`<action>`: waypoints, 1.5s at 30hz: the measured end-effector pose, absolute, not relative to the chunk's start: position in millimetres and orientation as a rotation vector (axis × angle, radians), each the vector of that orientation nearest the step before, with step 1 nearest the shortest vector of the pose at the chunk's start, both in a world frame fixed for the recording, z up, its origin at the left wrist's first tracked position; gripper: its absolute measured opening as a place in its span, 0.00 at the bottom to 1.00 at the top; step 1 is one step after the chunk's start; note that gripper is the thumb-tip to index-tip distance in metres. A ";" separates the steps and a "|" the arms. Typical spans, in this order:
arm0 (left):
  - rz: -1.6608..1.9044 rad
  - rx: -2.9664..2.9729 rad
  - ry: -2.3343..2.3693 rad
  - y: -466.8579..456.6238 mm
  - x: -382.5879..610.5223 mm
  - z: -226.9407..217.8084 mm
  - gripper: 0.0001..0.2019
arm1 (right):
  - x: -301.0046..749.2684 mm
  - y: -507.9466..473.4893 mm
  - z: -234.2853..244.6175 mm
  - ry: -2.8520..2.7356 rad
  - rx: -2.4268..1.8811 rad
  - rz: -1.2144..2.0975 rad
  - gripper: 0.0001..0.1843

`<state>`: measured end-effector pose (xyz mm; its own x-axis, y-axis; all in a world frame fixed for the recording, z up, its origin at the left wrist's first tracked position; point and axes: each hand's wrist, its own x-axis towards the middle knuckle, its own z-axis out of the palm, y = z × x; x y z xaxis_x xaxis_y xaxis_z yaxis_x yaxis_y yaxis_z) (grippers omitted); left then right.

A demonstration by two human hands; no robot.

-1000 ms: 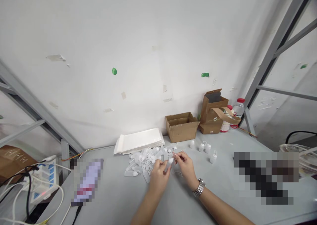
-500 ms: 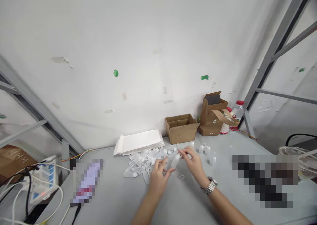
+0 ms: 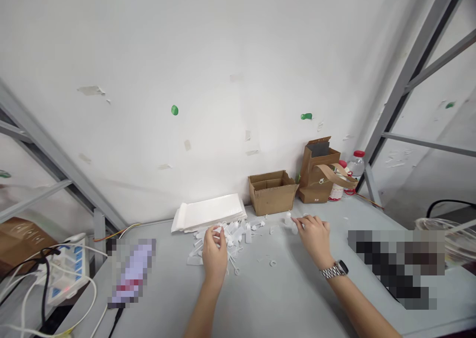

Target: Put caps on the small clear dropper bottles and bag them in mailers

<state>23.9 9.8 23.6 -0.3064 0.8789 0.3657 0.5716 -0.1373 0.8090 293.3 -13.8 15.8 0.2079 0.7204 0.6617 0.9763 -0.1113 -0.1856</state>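
So, my right hand (image 3: 314,236) has its fingers clamped on a whitish bottle (image 3: 292,226) before the cardboard box (image 3: 273,201). My left hand (image 3: 214,253), grip unclear, is at the bottle pile (image 3: 238,235) front-left of the box

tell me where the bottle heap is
In the head view, the heap lies on the grey table, left of centre, partly behind the left hand, in front of the white packets.

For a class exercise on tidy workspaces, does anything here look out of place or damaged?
Yes: on the grey table, a white ring lies apart from the jumbled plastic pile, as if stray. Behind, ragged scraps mark the wall; at left, cables tangle.
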 end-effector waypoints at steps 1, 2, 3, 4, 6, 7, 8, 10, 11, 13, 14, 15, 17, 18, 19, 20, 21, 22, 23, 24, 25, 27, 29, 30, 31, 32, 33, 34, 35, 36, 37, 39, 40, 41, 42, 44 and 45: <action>1.423 1.626 1.834 10.4 23.1 23.4 0.14 | 292.9 -13.4 16.2 -1.564 -1.893 -0.554 0.30; 1.421 1.625 1.838 11.0 22.3 23.1 0.14 | 292.8 -13.1 16.7 -1.558 -1.893 -0.551 0.30; 1.417 1.622 1.842 11.6 21.3 22.7 0.14 | 292.8 -13.0 17.2 -1.554 -1.894 -0.552 0.29; 1.412 1.617 1.845 12.3 20.3 22.3 0.14 | 292.9 -13.2 17.8 -1.552 -1.898 -0.558 0.29; 1.413 1.605 1.848 13.5 18.8 21.7 0.13 | 293.0 -14.4 19.6 -1.539 -1.914 -0.597 0.28; 1.417 1.604 1.845 13.9 18.6 21.4 0.13 | 292.4 -15.4 20.8 -1.530 -1.921 -0.625 0.26; 1.419 1.611 1.838 14.0 18.8 21.1 0.13 | 291.0 -16.4 22.1 -1.523 -1.924 -0.648 0.25; 1.406 1.641 1.820 13.3 20.8 20.3 0.13 | 285.0 -18.3 24.7 -1.528 -1.903 -0.658 0.22; 1.390 1.663 1.808 12.7 22.2 19.8 0.13 | 280.1 -19.0 25.5 -1.558 -1.872 -0.630 0.21; 1.341 1.716 1.800 11.2 25.3 18.8 0.12 | 266.4 -19.1 25.1 -1.687 -1.772 -0.502 0.19; 1.299 1.747 1.821 10.5 26.5 18.5 0.12 | 258.0 -18.6 23.8 -1.776 -1.708 -0.411 0.17; 1.240 1.784 1.858 10.0 27.4 18.4 0.11 | 248.8 -17.8 21.8 -1.869 -1.644 -0.311 0.16; 1.090 1.853 1.958 9.5 28.1 18.8 0.10 | 229.2 -15.0 16.7 -2.024 -1.524 -0.141 0.13; 1.020 1.871 2.005 9.5 28.0 19.3 0.10 | 219.3 -13.1 14.2 -2.081 -1.473 -0.098 0.12; 0.968 1.873 2.039 9.6 27.9 19.9 0.10 | 209.7 -10.6 12.2 -2.132 -1.431 -0.086 0.13; 0.942 1.863 2.058 9.7 27.6 20.5 0.11 | 200.8 -7.5 10.6 -2.185 -1.397 -0.093 0.16; 0.937 1.846 2.064 9.9 27.3 21.1 0.11 | 192.5 -3.7 9.6 -2.230 -1.370 -0.117 0.19; 0.941 1.826 2.065 10.2 27.0 21.6 0.11 | 185.3 0.8 9.1 -2.270 -1.351 -0.146 0.21; 0.946 1.809 2.062 10.5 26.6 21.8 0.12 | 179.2 5.7 8.9 -2.301 -1.345 -0.176 0.21; 0.951 1.797 2.058 10.8 26.2 21.8 0.12 | 174.5 10.9 8.9 -2.321 -1.354 -0.205 0.21; 0.954 1.789 2.054 11.1 25.8 21.6 0.11 | 171.2 16.0 9.0 -2.337 -1.371 -0.229 0.20; 0.958 1.778 2.049 11.9 25.0 20.3 0.10 | 169.4 24.2 9.1 -2.355 -1.408 -0.259 0.16; 0.966 1.786 2.025 12.6 24.9 18.2 0.09 | 173.8 27.9 9.0 -2.354 -1.417 -0.260 0.11; 0.979 1.798 2.003 12.8 25.3 17.1 0.09 | 178.1 27.9 8.8 -2.339 -1.415 -0.242 0.10; 0.997 1.817 1.975 12.7 26.0 16.0 0.09 | 183.7 26.6 8.5 -2.311 -1.412 -0.211 0.09; 1.019 1.842 1.941 12.4 27.1 14.9 0.09 | 190.1 24.4 8.2 -2.269 -1.410 -0.163 0.08; 1.042 1.869 1.903 11.8 28.4 13.8 0.09 | 197.1 21.7 7.6 -2.213 -1.411 -0.098 0.08; 1.060 1.896 1.865 11.0 29.9 12.9 0.09 | 204.3 18.6 6.9 -2.147 -1.414 -0.020 0.08; 1.068 1.921 1.828 10.0 31.6 12.1 0.08 | 211.3 15.6 5.9 -2.072 -1.422 0.069 0.08; 1.067 1.940 1.797 8.9 33.1 11.5 0.08 | 217.8 13.0 4.7 -1.992 -1.435 0.157 0.09; 1.059 1.951 1.773 7.7 34.6 10.9 0.08 | 223.5 10.8 3.3 -1.912 -1.453 0.243 0.10; 1.033 1.961 1.737 5.7 36.8 9.9 0.09 | 231.7 8.2 0.9 -1.768 -1.481 0.399 0.13; 1.019 1.967 1.718 4.9 37.7 9.3 0.09 | 234.2 7.7 0.2 -1.712 -1.479 0.471 0.15; 1.008 1.972 1.693 4.4 38.5 8.5 0.09 | 235.7 7.6 0.1 -1.663 -1.468 0.542 0.16; 1.003 1.976 1.658 4.2 39.3 7.6 0.10 | 236.2 7.7 0.5 -1.625 -1.451 0.616 0.18; 1.026 1.950 1.558 4.6 41.3 4.8 0.10 | 235.1 7.7 3.1 -1.574 -1.405 0.756 0.20; 1.056 1.899 1.495 5.3 42.5 3.1 0.12 | 233.7 7.1 5.0 -1.563 -1.379 0.817 0.20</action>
<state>42.5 5.3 3.1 0.0969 0.9589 0.2668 0.5720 -0.2731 0.7734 233.7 7.1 5.0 -0.0049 0.9830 0.1838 0.4098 0.1696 -0.8963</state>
